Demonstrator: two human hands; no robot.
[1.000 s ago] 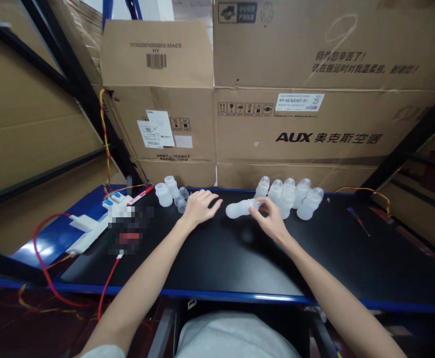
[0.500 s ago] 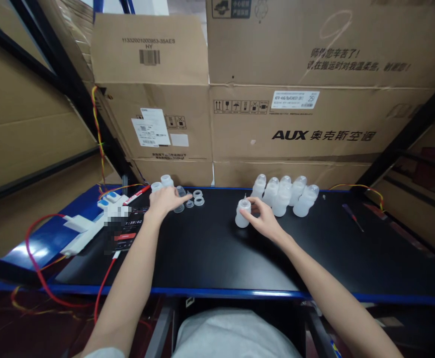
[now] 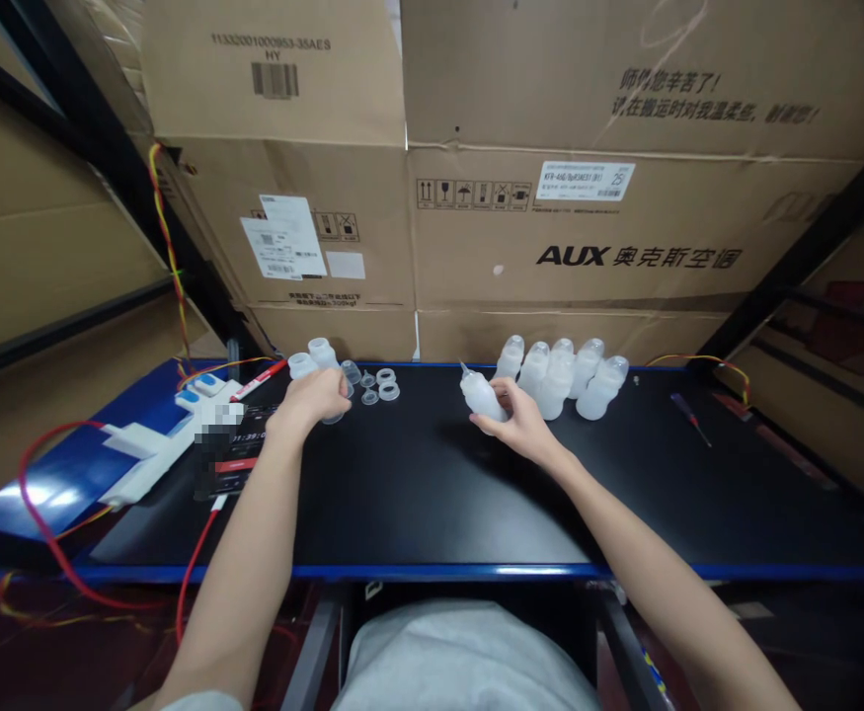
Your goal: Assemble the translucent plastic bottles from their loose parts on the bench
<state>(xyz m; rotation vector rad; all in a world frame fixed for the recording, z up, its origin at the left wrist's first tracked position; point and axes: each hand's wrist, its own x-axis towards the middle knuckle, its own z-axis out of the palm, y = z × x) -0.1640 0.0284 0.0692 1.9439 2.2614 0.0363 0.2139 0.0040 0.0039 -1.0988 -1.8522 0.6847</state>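
Observation:
A translucent white bottle (image 3: 482,397) with a thin pointed tip is tilted to the left in my right hand (image 3: 518,419), whose fingers wrap round its side. On the left, my left hand (image 3: 317,400) is closed at a clear cap (image 3: 334,417), mostly hidden beneath the fingers. Just behind it stand two open bottles (image 3: 322,353). Clear rings (image 3: 388,391), small nipples (image 3: 369,396) and another clear cap (image 3: 350,371) lie right of my left hand. Several capped bottles (image 3: 557,383) stand grouped behind and right of my right hand.
A phone (image 3: 235,454) and a white power strip (image 3: 172,434) with red cables lie at the left. A red marker (image 3: 260,379) rests behind them. At the right is a screwdriver (image 3: 690,419). Cardboard (image 3: 491,237) walls the back of the black table (image 3: 432,513).
The bottle in my right hand has gone from upright to tilted left, with its tip now showing. My left hand has moved off the small parts toward the front, its fingers drawn in.

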